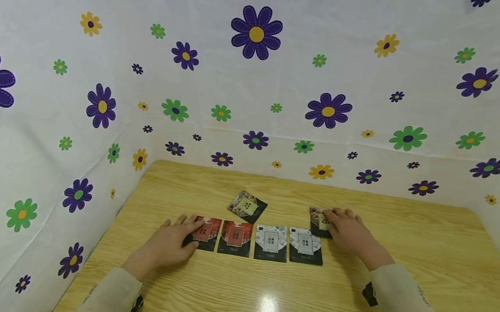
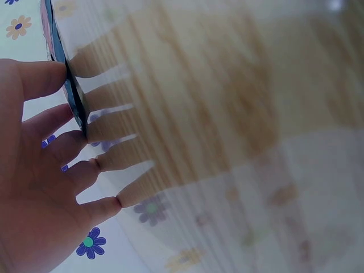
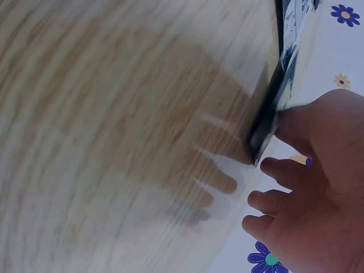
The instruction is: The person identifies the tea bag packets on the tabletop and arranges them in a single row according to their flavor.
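Four flat square packets lie in a row: a red one [image 1: 208,234] at the left end, a second red packet [image 1: 235,237], a white floral packet [image 1: 271,243] and another white packet [image 1: 306,247]. My left hand [image 1: 170,242] rests on the left red packet, its fingers fairly straight over the left side and its thumb near the lower corner. My right hand [image 1: 350,231] holds a dark brown packet [image 1: 317,220] at its right side, just above the row's right end. In the right wrist view its thumb meets the packet's edge [image 3: 264,128]; the index finger is mostly hidden.
Another brown packet [image 1: 247,207] lies tilted behind the row. The wood-grain table [image 1: 213,293] reflects light near its front. A white flower-print cloth [image 1: 289,77] stands behind and on both sides of the table.
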A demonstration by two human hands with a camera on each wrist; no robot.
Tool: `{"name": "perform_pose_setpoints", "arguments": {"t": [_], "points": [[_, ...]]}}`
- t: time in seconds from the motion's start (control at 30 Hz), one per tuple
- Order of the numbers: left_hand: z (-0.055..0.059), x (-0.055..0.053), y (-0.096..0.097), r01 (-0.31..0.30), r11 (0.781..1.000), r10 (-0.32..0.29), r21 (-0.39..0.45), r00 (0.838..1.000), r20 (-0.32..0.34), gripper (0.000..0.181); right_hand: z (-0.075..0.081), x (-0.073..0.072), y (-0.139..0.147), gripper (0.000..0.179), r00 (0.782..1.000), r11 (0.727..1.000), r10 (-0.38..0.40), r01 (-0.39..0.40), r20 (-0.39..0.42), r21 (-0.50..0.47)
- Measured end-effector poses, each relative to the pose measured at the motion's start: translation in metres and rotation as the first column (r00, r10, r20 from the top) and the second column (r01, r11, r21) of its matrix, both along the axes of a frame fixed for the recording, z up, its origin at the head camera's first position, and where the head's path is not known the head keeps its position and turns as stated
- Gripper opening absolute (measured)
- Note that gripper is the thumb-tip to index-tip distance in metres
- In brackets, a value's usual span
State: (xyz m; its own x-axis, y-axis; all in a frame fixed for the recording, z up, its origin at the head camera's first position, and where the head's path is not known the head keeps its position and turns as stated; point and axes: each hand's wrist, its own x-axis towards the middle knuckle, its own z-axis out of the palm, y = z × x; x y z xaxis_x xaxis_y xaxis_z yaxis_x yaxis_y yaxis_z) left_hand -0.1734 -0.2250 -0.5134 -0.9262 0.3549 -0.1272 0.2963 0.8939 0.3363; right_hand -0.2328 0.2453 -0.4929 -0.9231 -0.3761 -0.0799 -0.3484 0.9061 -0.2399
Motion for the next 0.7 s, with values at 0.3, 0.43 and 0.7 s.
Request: {"name": "perform_pose_setpoints", "arguments": {"t": [0.3, 0.43, 0.7], "points": [[0.0005, 0.0001, 0.0001, 0.001, 1.0, -0.001, 0.004, 1.0, 0.013, 0.061, -0.0024, 0.0008, 0.0049, 0.051, 1.0, 0.999, 0.012, -0.012, -0.013, -0.032], [0.0003, 0.0001, 0.0004, -0.004, 1.0, 0.004, 0.008, 1.0, 0.015, 0.061, 0.0007, 0.0035, 0.0063, 0.05, 1.0, 0.999, 0.012, -0.013, -0.024, -0.039], [-0.0006, -0.0002, 0.0001, -0.002, 1.0, 0.002, 0.018, 1.0, 0.005, 0.061, -0.0017, -0.001, 0.0001, 0.059, 0.999, 0.998, -0.028, 0.03, 0.036, -0.05]]}}
